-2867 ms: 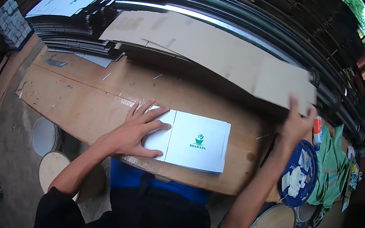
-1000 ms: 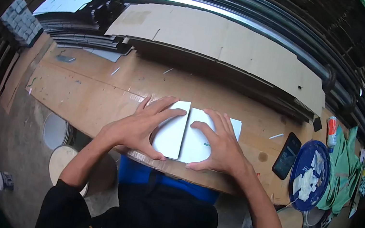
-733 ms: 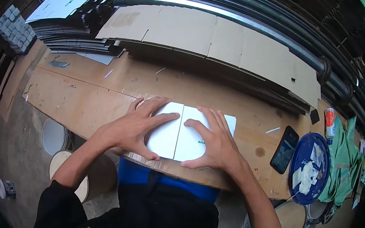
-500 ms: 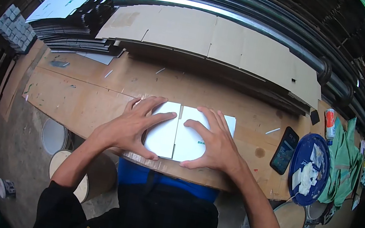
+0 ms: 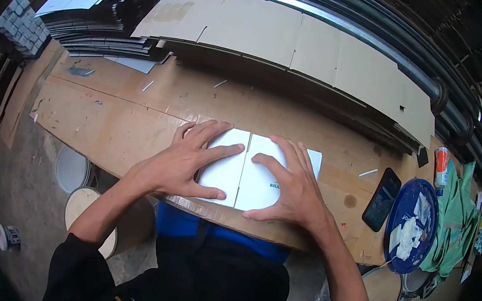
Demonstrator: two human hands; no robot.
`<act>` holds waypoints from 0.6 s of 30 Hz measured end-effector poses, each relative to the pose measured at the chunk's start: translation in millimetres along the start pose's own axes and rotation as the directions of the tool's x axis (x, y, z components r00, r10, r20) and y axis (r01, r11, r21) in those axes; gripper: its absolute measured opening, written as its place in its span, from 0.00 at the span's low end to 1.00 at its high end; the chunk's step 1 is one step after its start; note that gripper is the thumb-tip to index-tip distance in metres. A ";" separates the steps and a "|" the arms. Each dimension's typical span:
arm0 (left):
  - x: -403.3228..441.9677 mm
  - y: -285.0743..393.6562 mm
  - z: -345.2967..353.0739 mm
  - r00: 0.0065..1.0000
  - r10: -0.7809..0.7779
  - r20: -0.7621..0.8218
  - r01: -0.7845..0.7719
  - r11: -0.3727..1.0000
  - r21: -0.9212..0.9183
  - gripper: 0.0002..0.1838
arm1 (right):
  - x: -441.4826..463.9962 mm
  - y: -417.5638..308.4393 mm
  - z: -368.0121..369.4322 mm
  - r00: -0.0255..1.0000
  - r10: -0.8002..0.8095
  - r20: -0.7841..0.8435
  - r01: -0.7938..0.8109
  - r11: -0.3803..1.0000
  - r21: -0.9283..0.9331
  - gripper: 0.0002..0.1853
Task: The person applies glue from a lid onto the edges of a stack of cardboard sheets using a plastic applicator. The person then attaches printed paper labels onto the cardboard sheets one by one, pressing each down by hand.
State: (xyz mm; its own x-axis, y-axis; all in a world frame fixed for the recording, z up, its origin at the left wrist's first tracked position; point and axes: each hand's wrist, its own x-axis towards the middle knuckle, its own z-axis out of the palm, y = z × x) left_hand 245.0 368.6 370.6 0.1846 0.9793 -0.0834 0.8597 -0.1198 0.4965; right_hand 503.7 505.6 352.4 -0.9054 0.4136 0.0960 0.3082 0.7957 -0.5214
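Both hands (image 5: 179, 164), fingers (image 5: 223, 152) apparently gripping white card (image 5: 225, 177).

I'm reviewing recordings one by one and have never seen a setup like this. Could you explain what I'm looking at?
There is no machine: these are a person's bare hands, seen by one camera worn on the head, looking forward and down. The left hand and right hand spread over a white card on the table; a dark seam runs between them. Whether they grip it or only press is unclear. To the right lie a phone and a blue dish with white stuff in it. Farther back is brown cardboard.
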 end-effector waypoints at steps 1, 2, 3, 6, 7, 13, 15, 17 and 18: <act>0.1 0.3 -0.1 1.000 -0.001 0.001 0.001 1.000 0.003 0.52 | 0.0 0.0 -0.1 1.000 0.000 -0.002 0.000 1.000 -0.001 0.56; 0.0 0.0 0.6 1.000 -0.002 0.000 0.002 1.000 0.002 0.52 | -0.2 0.1 0.0 1.000 0.000 0.000 0.000 1.000 -0.002 0.56; -0.3 -0.6 1.3 1.000 -0.001 -0.002 0.001 1.000 -0.003 0.52 | -0.4 0.2 0.5 1.000 -0.001 -0.003 0.001 1.000 -0.003 0.56; -0.4 -0.5 0.6 1.000 -0.001 0.001 0.001 1.000 -0.001 0.52 | -0.3 -0.2 -0.5 1.000 -0.006 -0.010 0.006 1.000 -0.001 0.56; -0.3 -0.3 0.2 1.000 -0.006 0.006 0.006 1.000 0.003 0.52 | -0.3 -0.5 -0.9 1.000 -0.009 -0.011 0.009 1.000 0.003 0.56; 0.4 0.0 0.1 1.000 -0.019 0.023 0.018 0.999 0.040 0.53 | -2.6 -1.8 -3.6 0.999 -0.030 -0.009 0.030 0.999 -0.009 0.55; 0.6 -0.7 0.0 1.000 -0.009 0.023 0.007 0.999 0.052 0.53 | -3.0 -2.8 -5.8 0.998 -0.054 -0.011 0.054 0.999 -0.010 0.54; 1.1 -1.6 0.2 1.000 0.002 0.022 -0.003 0.998 0.064 0.53 | -3.3 -2.5 -6.6 0.997 -0.078 -0.013 0.077 0.997 -0.011 0.54; 1.6 -2.2 0.3 1.000 0.005 0.028 -0.007 0.998 0.065 0.53 | -3.5 -1.0 -4.6 0.997 -0.075 -0.011 0.075 0.997 0.001 0.54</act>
State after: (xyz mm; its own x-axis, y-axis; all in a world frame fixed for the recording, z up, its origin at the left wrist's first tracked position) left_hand 243.5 370.3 369.1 0.2018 0.9738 -0.1049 0.8877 -0.1366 0.4396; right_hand 507.8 505.4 356.4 -0.9226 0.3579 0.1437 0.2395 0.8237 -0.5140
